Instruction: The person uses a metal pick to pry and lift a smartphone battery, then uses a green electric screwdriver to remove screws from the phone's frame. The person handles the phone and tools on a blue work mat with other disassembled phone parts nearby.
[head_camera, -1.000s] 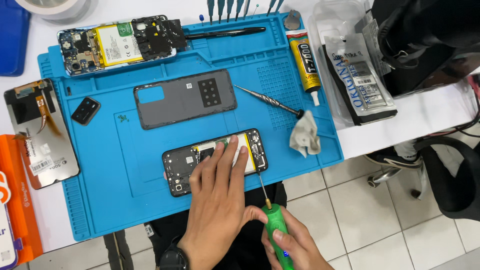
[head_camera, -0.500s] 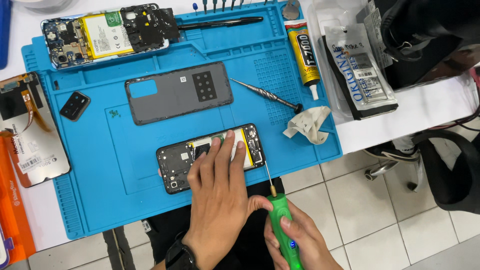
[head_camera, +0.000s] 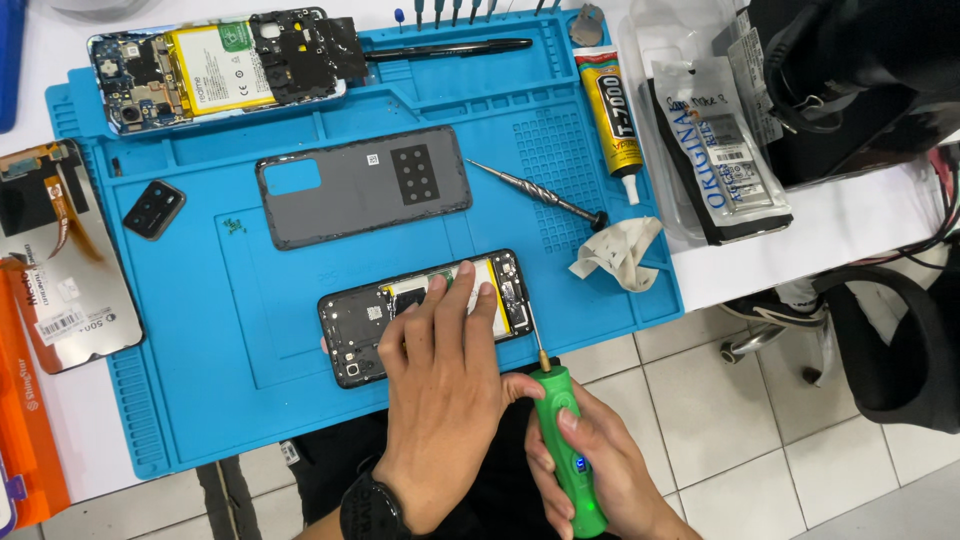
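Head view, only one. Left hand lies flat on the opened phone at lower centre of the blue work mat; fingers straight, slightly spread, pressing down on the phone's middle, over its yellow battery area. Nothing pinched. Black watch on that wrist.

Right hand, bottom centre-right, is wrapped around a green electric screwdriver; fingers curled tight on the body, one finger laid along its front. The thin bit runs up-left to the phone's right edge; can't tell if the tip is seated.

Around it: grey back cover above the phone, second opened phone upper left, small camera cover left, manual screwdriver and crumpled wipe to the right, glue tube upper right of the mat. Detached screen at left edge, off the mat.
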